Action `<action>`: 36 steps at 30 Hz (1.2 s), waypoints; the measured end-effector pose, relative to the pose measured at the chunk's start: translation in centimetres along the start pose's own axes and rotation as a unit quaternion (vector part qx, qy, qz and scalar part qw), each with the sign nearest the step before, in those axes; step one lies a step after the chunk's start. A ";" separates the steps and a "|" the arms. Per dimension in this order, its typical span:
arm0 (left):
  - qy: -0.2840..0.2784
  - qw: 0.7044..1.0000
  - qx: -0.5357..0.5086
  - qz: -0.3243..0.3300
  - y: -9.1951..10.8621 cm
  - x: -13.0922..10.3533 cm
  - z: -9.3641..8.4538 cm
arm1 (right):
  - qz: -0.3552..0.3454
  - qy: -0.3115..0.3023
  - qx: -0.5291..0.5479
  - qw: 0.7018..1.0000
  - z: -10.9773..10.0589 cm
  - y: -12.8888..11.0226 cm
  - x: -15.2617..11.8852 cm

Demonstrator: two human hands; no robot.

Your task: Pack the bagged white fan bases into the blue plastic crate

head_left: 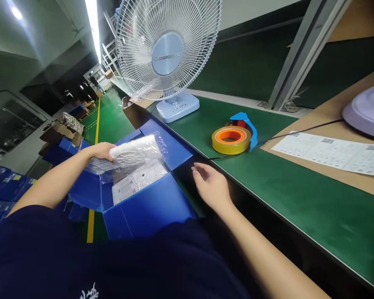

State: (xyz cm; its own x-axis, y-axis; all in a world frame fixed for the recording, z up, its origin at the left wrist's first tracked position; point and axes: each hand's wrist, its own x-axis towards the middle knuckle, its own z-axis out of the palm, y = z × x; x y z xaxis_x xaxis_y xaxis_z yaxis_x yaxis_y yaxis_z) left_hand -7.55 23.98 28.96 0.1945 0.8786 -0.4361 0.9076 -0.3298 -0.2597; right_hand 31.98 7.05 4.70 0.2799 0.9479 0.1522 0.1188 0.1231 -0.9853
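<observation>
My left hand [102, 151] grips the near-left end of a white part in clear plastic wrap [139, 151], tilted over an open blue box [146, 211]. Inside the box lies another white piece with slots and small holes [140, 180], also under clear plastic. My right hand [210, 182] is off the box's right side, by the bench edge, fingers slightly curled and apart, with nothing in it. On the green bench [268, 182] a roll of yellow tape [230, 140] with an orange core sits in a blue and red dispenser [251, 128].
A light blue fan [167, 53] stands at the bench's far end. At the right are a printed sheet [333, 151], cardboard and a lilac round base [367, 110]. Blue boxes [3, 182] are stacked at the left. A person [95, 82] is far back.
</observation>
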 end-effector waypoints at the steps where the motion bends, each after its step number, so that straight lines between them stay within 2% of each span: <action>1: 0.009 1.000 0.008 -0.015 -0.9 0.7 1.0 | -0.001 0.001 -0.012 1.000 -0.5 0.3 -0.5; 5: 0.037 0.997 0.023 -0.068 -3.1 3.4 5.4 | -0.007 -0.003 -0.057 0.998 -1.4 1.2 -2.2; 9: 0.048 0.994 0.021 -0.098 -3.9 5.6 9.6 | -0.012 -0.024 -0.084 0.996 -1.1 2.4 -3.8; 12: 0.055 0.991 0.019 -0.121 -4.1 6.5 11.9 | -0.013 -0.053 -0.098 0.994 -0.9 3.5 -5.0; 14: 0.061 0.989 0.018 -0.134 -4.3 6.9 12.9 | -0.009 -0.070 -0.105 0.992 -0.9 4.1 -5.7; 19: 0.066 0.986 0.024 -0.153 -4.9 7.5 13.5 | -0.003 -0.088 -0.134 0.987 -1.0 5.6 -6.5; 25: 0.040 0.985 0.027 -0.166 -5.2 9.1 14.0 | 0.002 -0.096 -0.157 0.983 -0.8 7.4 -7.0; 36: -0.057 0.992 -0.012 -0.109 -4.5 14.9 15.4 | 0.029 -0.115 -0.195 0.974 -1.3 10.2 -8.8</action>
State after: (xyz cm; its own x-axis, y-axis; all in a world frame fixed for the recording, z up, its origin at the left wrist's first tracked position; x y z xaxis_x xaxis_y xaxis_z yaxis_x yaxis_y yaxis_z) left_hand -14.50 33.27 10.34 -0.0486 0.8832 -0.4664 0.9322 -0.1275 -0.3386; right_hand 31.93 -0.44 -6.55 0.0821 0.9961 0.0324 0.4749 -0.0105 -0.8800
